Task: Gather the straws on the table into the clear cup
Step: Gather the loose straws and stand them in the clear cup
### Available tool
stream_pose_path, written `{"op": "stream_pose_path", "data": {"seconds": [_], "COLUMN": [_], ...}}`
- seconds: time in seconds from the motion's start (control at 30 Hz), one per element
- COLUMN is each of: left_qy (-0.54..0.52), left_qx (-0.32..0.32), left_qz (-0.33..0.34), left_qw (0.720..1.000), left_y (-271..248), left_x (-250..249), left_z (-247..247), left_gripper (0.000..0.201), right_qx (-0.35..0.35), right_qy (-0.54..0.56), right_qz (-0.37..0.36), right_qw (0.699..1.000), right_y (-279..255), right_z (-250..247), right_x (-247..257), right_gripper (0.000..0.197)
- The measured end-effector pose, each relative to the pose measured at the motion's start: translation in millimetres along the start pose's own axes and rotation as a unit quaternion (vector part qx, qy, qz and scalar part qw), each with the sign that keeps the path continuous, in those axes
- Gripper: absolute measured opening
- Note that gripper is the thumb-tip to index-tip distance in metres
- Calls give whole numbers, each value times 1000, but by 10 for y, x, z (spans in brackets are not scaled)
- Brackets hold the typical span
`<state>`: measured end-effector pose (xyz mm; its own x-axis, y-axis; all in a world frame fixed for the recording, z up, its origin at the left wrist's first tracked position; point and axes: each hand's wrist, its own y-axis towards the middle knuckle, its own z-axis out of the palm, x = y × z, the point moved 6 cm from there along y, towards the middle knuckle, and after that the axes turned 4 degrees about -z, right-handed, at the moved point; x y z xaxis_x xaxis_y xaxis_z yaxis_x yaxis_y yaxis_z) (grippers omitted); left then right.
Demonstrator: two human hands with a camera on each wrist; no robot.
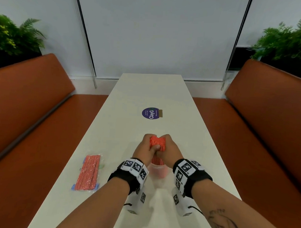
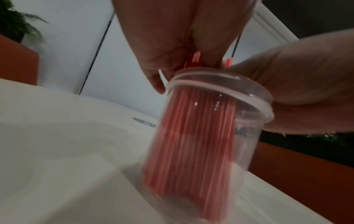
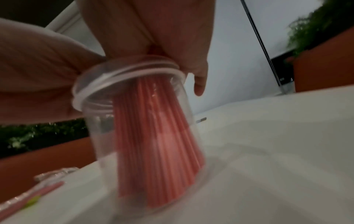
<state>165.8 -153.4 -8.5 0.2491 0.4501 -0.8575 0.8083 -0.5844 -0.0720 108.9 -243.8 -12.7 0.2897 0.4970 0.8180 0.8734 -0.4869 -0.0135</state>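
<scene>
- Straws (image 1: 157, 144): one fat red bundle, clamped from both sides, left hand (image 1: 144, 148) and right hand (image 1: 171, 148) wrapped round the top ends, thumbs meeting at the front (way too many to count one by one).
- Lower ends already down inside the clear cup (image 2: 208, 136), reaching or nearly reaching its base and fanned out toward the bottom in the right wrist view, straws (image 3: 159, 136) leaning to one side of the cup (image 3: 95, 136).
- Cup count: one, standing on the white table (image 1: 124, 130) just in front of the wrists, slightly blurred, so can't tell whether it's perfectly steady.
- Step in hand, by the look of it: seating the bundle in the cup, pretty far along.
- Next move probably calls for easing both grips off gently so the bundle settles without tipping the light cup (tall straws, small base, easy to knock over).
- Further out: one plastic pack (image 1: 87, 173) of more red straws lying flat at the left, unopened as far as can be told; maybe next in line.
- Beyond that: one round purple sticker (image 1: 150, 113) mid-table.
</scene>
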Motion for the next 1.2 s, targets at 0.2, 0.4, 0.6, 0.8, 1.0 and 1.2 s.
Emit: {"op": "stream_pose_path", "data": {"seconds": [0.2,0.4,0.6,0.8,1.0,1.2], "left_qy": [-42,-22,274,163,59,58], "left_qx": [-74,-23,26,-14,26,19], "left_qz": [44,81,165,109,-43,-53], "left_qw": [995,996,947,980,997,997], "left_y": [19,32,-68,-101,-288,-247], "left_x": [-113,-172,-105,-19,341,416], "left_z": [-179,-172,31,-162,-74,-195], "left_gripper": [19,47,57,83,72,49], "right_qx": [-33,-17,42,-19,0,-37], "right_qy": [47,19,-268,-143,-46,35], "right_qz": [-38,-68,-225,-159,79,136], "right_qw": [998,997,936,977,996,989], "right_y": [-8,-71,-202,-188,-241,-376], "right_z": [-92,-216,-145,-240,-158,-54], "right_x": [24,17,23,-55,-300,-211], "right_gripper": [30,68,69,78,41,36]}}
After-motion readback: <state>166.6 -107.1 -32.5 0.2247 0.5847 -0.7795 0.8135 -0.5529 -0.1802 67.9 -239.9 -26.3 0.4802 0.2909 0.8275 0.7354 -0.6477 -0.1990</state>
